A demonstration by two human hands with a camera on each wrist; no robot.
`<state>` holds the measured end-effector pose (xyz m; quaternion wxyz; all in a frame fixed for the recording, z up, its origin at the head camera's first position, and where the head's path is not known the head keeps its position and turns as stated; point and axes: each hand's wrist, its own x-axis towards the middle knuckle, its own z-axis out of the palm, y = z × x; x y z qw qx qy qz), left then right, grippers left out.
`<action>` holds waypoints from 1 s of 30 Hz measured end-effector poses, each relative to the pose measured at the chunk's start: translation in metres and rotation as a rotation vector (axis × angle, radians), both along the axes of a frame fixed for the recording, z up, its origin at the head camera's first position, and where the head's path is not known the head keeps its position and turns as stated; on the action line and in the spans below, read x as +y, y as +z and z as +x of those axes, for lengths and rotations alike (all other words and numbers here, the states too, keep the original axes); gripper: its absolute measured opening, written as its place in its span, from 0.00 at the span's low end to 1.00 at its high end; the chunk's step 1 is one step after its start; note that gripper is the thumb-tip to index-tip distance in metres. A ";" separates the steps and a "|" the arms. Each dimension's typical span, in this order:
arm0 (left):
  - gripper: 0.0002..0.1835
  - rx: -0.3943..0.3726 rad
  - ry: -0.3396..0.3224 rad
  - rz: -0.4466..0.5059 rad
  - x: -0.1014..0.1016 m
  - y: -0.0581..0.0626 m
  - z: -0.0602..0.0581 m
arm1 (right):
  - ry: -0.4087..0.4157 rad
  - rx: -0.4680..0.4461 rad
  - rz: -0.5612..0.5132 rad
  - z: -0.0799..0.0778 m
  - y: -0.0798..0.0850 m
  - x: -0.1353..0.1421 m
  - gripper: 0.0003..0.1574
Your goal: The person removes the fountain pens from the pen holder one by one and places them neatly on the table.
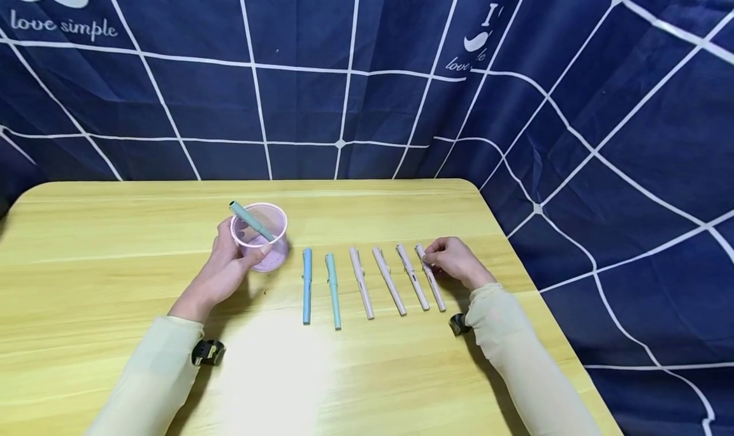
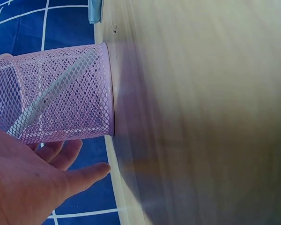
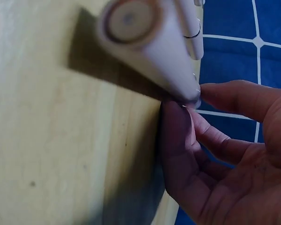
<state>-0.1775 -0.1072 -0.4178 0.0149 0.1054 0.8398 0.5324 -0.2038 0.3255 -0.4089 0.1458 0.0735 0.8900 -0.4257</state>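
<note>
My left hand (image 1: 226, 267) grips a pink mesh pen cup (image 1: 271, 257) near its rim, thumb on the near side and other fingers behind. The cup stands upright on the table, and a green pen (image 1: 251, 220) leans inside it, as also seen through the mesh in the left wrist view. At the right end of a row of pens, my right hand (image 1: 457, 262) pinches the upper end of a pale pink pen (image 1: 434, 288). In the right wrist view, thumb and fingertips meet at that pen's far end while its near end (image 3: 131, 21) points towards the camera.
Left of the held pen lie several more pale pink pens (image 1: 390, 282), a teal pen (image 1: 334, 292) and a blue pen (image 1: 307, 287), side by side on the wooden table (image 1: 143, 225). Dark blue curtains (image 1: 304, 104) with white lines hang behind and on the right.
</note>
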 end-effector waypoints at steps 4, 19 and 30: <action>0.44 0.005 0.002 0.004 -0.001 -0.001 0.000 | 0.020 0.000 -0.018 0.000 0.000 0.001 0.10; 0.43 -0.002 -0.004 0.008 0.000 0.000 0.001 | 0.039 0.064 0.097 0.005 0.013 0.004 0.15; 0.44 -0.015 -0.008 0.003 -0.001 0.001 0.001 | 0.199 0.452 0.025 0.005 0.040 -0.035 0.16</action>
